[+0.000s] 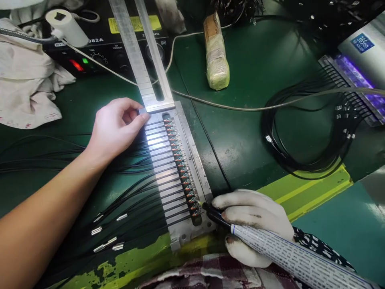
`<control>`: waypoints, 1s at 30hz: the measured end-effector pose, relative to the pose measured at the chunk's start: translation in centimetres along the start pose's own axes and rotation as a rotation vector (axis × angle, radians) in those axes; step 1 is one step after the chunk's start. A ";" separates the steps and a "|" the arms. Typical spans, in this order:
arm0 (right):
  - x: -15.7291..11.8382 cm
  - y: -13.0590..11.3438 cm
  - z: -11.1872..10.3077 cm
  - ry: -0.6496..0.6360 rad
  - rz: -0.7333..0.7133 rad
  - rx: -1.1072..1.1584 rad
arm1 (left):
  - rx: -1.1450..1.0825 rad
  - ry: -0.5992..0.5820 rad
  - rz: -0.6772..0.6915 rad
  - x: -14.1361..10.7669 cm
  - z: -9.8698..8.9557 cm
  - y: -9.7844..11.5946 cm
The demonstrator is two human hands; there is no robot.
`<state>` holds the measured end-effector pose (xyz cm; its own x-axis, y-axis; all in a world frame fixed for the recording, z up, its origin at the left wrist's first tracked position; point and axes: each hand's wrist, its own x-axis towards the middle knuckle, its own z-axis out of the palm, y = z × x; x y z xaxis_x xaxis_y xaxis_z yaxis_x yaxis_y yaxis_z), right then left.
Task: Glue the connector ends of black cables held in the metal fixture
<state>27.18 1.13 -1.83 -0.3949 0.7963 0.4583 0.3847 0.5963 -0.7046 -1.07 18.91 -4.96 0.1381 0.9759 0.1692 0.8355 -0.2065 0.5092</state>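
Note:
A flat metal fixture lies on the green bench, with a row of thin black cables laid across it. The cables' stripped, orange-tipped ends line up over a long slot. At the fixture's upper left corner, my bare left hand pinches the edge between thumb and fingers. My right hand, in a white glove, is closed around a pen-shaped dispenser wrapped in printed paper. Its black nozzle end points at the cable ends near the slot's lower end. Whether the tip touches them I cannot tell.
Behind the fixture stands a black control box with lit indicators, crossed by a metal slotted bar. A tape-wrapped block, a coil of black cables and a 365nm lamp unit lie right. A cloth is left.

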 end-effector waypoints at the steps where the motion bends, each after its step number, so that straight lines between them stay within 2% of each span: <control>1: 0.0 0.0 0.0 0.003 0.002 -0.003 | 0.000 -0.001 0.002 0.0 0.0 0.0; 30: 0.4 0.0 0.2 0.023 -0.003 0.007 | -0.005 0.003 0.006 0.0 0.1 0.1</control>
<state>26.90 1.41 -1.72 -0.3769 0.7968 0.4724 0.3779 0.5978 -0.7070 -0.97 18.86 -5.00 0.1412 0.9744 0.1750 0.8318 -0.2127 0.5127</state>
